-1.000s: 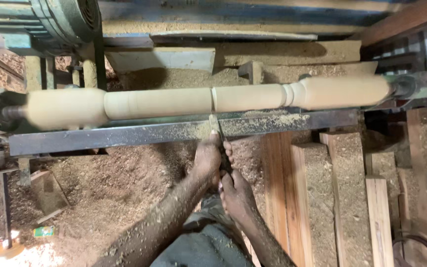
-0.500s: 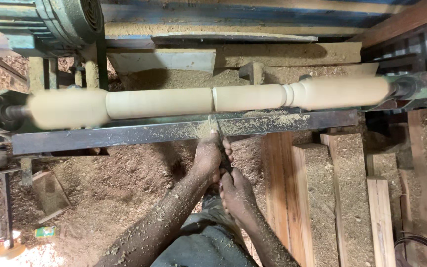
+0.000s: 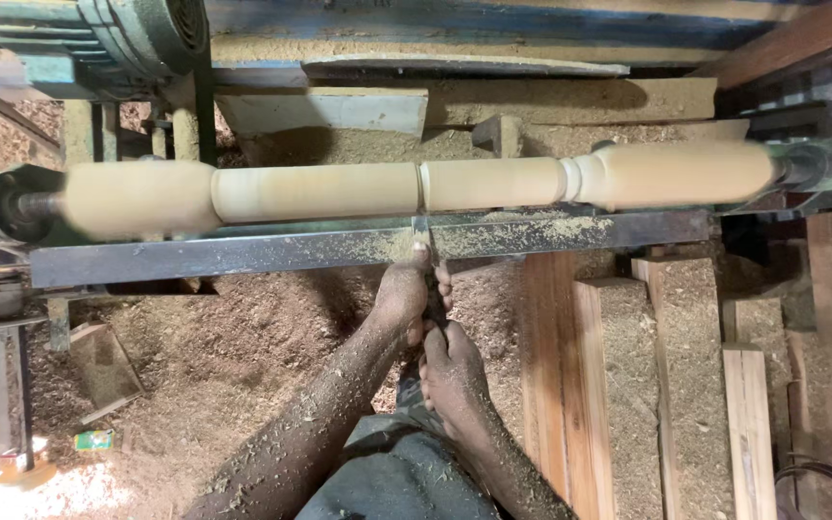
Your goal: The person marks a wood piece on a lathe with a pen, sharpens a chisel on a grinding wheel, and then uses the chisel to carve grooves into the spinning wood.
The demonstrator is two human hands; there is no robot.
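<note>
Chisel [image 3: 426, 252]: both hands are closed around it, the right hand [image 3: 452, 371] nearest on the handle end, the left hand [image 3: 406, 294] just ahead, pressed on the blade. Beyond the grip the blade crosses the steel rest [image 3: 243, 252], dusted with sawdust. Its tip meets a groove in the wooden spindle [image 3: 320, 191] on the lathe [image 3: 12, 197], just past the rest.

A chisel [image 3: 426, 252] is mostly hidden inside the left hand [image 3: 404, 299] and right hand [image 3: 453, 374], so only its tip shows. The wooden spindle [image 3: 416, 188] is blurred, most at its thick left end. A green motor [image 3: 98, 39] is cut off by the top edge, and both forearms by the bottom edge.
</note>
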